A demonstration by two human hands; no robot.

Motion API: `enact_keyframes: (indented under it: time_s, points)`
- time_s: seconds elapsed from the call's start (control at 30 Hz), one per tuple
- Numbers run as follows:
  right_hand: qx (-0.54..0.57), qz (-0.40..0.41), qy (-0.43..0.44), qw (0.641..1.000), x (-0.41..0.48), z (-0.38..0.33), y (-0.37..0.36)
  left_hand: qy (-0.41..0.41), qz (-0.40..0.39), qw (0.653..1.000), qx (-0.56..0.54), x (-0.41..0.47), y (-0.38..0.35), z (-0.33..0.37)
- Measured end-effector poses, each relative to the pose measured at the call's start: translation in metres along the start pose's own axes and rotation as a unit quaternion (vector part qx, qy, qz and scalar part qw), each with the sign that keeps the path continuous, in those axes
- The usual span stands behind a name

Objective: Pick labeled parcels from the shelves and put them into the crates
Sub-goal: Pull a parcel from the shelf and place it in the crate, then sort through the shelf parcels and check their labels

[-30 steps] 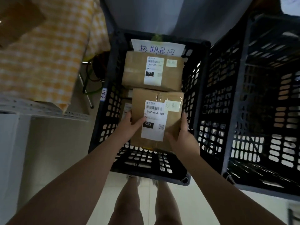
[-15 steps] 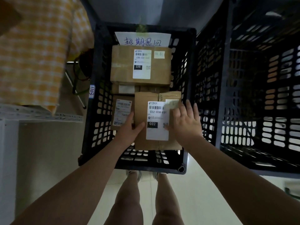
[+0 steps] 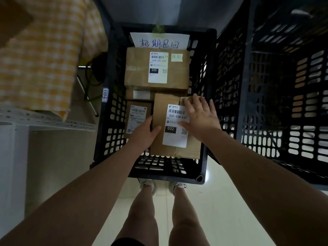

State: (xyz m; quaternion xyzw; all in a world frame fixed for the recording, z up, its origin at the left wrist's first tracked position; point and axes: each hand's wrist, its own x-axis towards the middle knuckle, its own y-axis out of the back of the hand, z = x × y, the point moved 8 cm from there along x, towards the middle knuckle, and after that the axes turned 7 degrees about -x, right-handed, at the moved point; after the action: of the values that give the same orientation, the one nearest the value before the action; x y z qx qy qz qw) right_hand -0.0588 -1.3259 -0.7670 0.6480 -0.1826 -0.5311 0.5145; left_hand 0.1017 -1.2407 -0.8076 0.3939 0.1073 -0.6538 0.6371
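Right hand (image 3: pixel 202 119) shifted flat atop parcel (image 3: pixel 159 110), four parcels (image 3: pixel 138 68), two crates (image 3: pixel 168 178)

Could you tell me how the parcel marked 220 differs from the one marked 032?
The 220 parcel lies untouched at the far end of the crate; the 032 parcel lies at the near end, left hand gripping its side, right hand open on top. The 220 parcel runs crosswise, the 032 parcel lengthwise. Both are brown cardboard with white labels.
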Motion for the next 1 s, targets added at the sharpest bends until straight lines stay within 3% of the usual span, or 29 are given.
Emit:
enact_keyframes:
  time_s: [0.13, 0.27, 0.4, 0.53, 0.83, 1.0]
  points:
    - [0.003, -0.007, 0.017, 1.0, -0.01, -0.002, 0.015, -0.065, 0.053, 0.991, 0.104, -0.022, 0.025, 0.022]
    - [-0.017, -0.008, 0.04, 0.999, -0.03, 0.0, 0.04, -0.136, 0.111, 0.955, 0.239, -0.067, 0.051, 0.063]
    - [-0.042, 0.033, 0.108, 0.993, -0.063, -0.003, 0.09, -0.139, 0.197, 0.897, 0.372, -0.129, 0.071, 0.104]
    - [-0.093, 0.106, 0.201, 0.969, -0.106, -0.013, 0.163, -0.126, 0.277, 0.858, 0.413, -0.211, 0.091, 0.145]
    - [-0.09, 0.303, 0.396, 0.862, -0.256, -0.105, 0.345, -0.106, 0.484, 0.74, 0.455, -0.448, 0.166, 0.218]
    - [0.021, 0.408, 0.504, 0.761, -0.378, -0.172, 0.399, -0.056, 0.578, 0.696, 0.421, -0.585, 0.178, 0.206]
